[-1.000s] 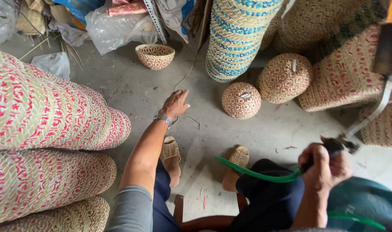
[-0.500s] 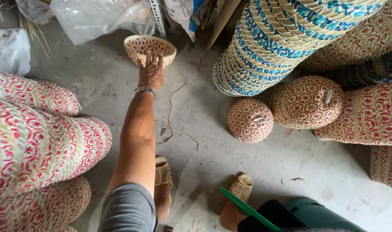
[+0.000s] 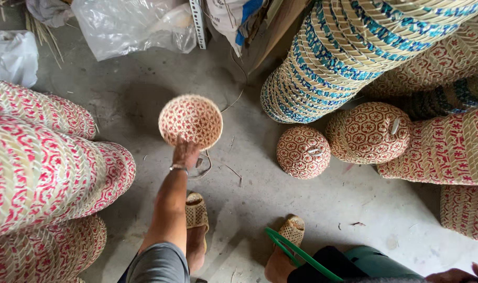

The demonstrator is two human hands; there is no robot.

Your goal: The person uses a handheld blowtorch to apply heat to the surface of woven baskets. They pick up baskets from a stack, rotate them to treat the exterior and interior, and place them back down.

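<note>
Along the top edge — a clear plastic bag [image 3: 131, 26] crumpled on the concrete, a second pale bag [image 3: 8, 55] at far left, then a white woven sack [image 3: 234, 18] with blue print leaning against brown cardboard [image 3: 273, 31] — all beside the stacked baskets [image 3: 349, 57].

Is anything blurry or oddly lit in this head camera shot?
Head view: soft, even daylight, no glare; the small woven bowl held up by the left hand looks slightly motion-blurred and casts a faint shadow on the concrete floor; the stacked baskets at the left edge bulge from wide-angle distortion.
</note>
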